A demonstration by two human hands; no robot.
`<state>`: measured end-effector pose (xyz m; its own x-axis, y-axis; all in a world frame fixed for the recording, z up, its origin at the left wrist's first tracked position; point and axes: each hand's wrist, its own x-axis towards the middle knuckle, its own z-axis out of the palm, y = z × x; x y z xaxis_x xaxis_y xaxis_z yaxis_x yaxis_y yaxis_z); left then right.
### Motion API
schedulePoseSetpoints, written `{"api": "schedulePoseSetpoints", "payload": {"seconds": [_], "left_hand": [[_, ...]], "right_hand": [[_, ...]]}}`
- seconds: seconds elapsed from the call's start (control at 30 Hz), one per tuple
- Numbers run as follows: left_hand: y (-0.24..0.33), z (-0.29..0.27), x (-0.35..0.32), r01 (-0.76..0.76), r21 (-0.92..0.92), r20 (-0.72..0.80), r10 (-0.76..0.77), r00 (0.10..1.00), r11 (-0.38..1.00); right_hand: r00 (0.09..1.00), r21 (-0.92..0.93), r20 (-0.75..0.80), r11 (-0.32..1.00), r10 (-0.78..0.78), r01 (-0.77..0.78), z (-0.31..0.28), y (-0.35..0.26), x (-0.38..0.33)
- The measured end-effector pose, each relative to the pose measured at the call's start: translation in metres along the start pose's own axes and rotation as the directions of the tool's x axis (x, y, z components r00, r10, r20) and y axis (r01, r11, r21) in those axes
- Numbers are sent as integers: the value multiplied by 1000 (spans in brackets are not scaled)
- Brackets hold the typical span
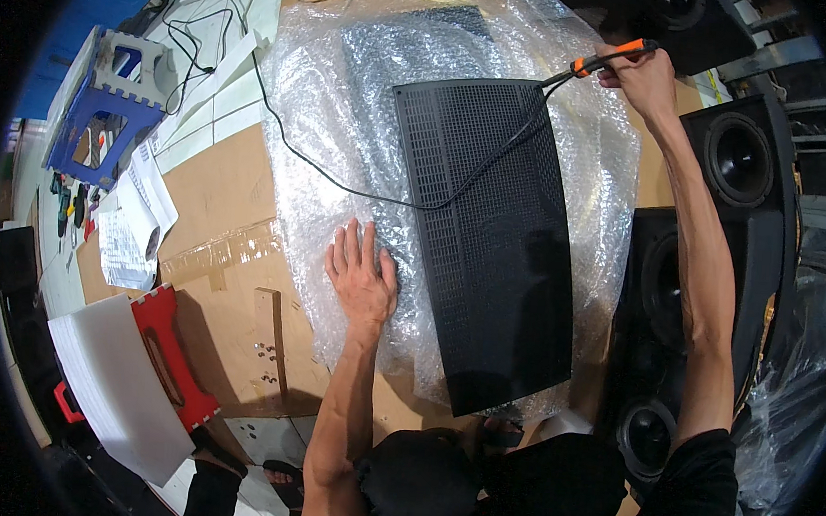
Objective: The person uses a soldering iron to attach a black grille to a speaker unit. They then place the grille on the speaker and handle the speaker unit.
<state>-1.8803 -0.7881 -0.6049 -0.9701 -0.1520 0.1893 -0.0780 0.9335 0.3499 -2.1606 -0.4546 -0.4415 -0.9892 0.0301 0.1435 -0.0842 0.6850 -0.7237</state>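
Observation:
A long black perforated speaker grille lies on crumpled bubble wrap. My right hand is closed round a corded tool with an orange and black handle, which looks like a soldering iron. Its thin end points at the grille's far right corner; whether it touches is too small to tell. A black cord sags across the bubble wrap and over the grille toward the tool. Left of the grille, my left hand rests flat on the bubble wrap, fingers spread, with nothing in it.
Black loudspeakers stand along the right. At the left are a blue and grey folding stool, papers, and a red stool with a white top. A wooden strip lies on the cardboard.

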Motion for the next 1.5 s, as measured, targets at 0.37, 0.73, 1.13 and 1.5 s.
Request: {"api": "schedulePoseSetpoints", "payload": {"seconds": [0.37, 0.73, 1.13, 1.5], "left_hand": [[-2, -1, -1, 13, -16, 5, -13, 1000, 1000], [-6, 1, -2, 43, -21, 15, -42, 999, 999], [-6, 1, -2, 45, -30, 19, -44, 999, 999], [-4, 0, 1, 29, -44, 8, -28, 1000, 999]], "right_hand": [[991, 37, -57, 992, -122, 124, -11, -33, -10], [878, 274, 222, 891, -425, 362, 67, -96, -32], [839, 54, 373, 911, -397, 408, 99, -115, -21], [798, -74, 482, 891, -361, 448, 103, -143, -15]]}}
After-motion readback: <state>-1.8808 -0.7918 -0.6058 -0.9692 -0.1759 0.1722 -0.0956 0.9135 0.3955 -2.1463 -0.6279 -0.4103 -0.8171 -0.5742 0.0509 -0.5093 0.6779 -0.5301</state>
